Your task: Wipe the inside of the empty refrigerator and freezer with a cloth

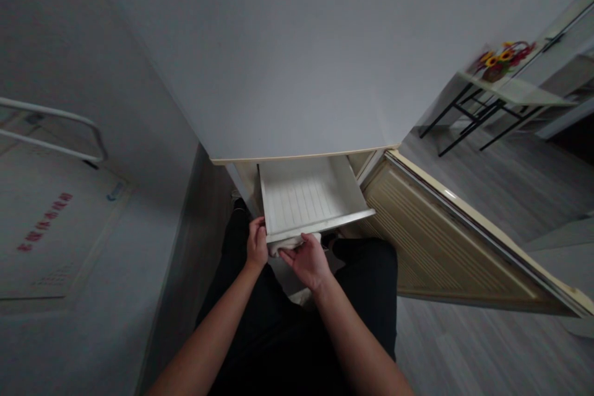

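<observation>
A white plastic drawer [301, 198] is pulled out from the bottom of a pale fridge [288, 62]; the drawer looks bare inside. My left hand [256, 244] grips the drawer's front left corner. My right hand [307, 261] is under the front edge, fingers closed on a light cloth [281, 247] pressed against the drawer front. Both forearms reach up from the bottom of the view, over my dark trousers.
The fridge's lower door [445, 241] stands swung open to the right, its ribbed inner side showing. A grey wall [93, 210] with a white rail is at the left. Back right stands a small table [515, 94] with flowers, on grey wood floor.
</observation>
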The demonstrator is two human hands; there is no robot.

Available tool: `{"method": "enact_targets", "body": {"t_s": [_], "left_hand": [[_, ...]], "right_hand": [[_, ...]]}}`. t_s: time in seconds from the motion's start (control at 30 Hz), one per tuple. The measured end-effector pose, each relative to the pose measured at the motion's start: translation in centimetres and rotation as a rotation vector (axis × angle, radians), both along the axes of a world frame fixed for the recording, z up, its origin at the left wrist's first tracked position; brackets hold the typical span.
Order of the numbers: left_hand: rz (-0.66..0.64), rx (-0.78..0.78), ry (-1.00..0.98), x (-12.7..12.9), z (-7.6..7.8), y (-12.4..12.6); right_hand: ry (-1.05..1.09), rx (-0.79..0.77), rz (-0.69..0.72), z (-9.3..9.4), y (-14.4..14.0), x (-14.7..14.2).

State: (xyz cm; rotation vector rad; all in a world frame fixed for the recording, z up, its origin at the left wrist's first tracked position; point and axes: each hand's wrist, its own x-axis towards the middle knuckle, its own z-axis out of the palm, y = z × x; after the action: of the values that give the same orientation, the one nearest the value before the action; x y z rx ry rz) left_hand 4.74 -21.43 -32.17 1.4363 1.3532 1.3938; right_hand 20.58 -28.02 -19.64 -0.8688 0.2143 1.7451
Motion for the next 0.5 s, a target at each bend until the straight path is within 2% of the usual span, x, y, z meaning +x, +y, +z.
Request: {"method": "enact_targets", "body": {"t_s": [0.13, 0.23, 0.3, 0.4, 0.5], "left_hand": [[-0.019, -0.004, -0.019, 0.0, 0.3, 0.0], [-0.018, -0.019, -0.017, 0.0, 0.4, 0.0], [-0.007, -0.029, -0.013, 0.1, 0.3, 0.1], [0.007, -0.037, -0.008, 0.2, 0.0, 0.1], [-0.012, -0.047, -0.009, 0.1, -0.2, 0.1]], "right_hand": [[0.143, 0.047, 0.157, -1.5, -0.6, -1.5], [0.171, -0.008, 0.149, -2.5, -0.7, -1.8], [0.188, -0.025, 0.143, -2.6, -0.7, -1.2], [0.153, -0.058, 0.081, -2.1, -0.4, 0.6], [0.092, -0.110, -0.069, -1.9, -0.2, 2.9]]}}
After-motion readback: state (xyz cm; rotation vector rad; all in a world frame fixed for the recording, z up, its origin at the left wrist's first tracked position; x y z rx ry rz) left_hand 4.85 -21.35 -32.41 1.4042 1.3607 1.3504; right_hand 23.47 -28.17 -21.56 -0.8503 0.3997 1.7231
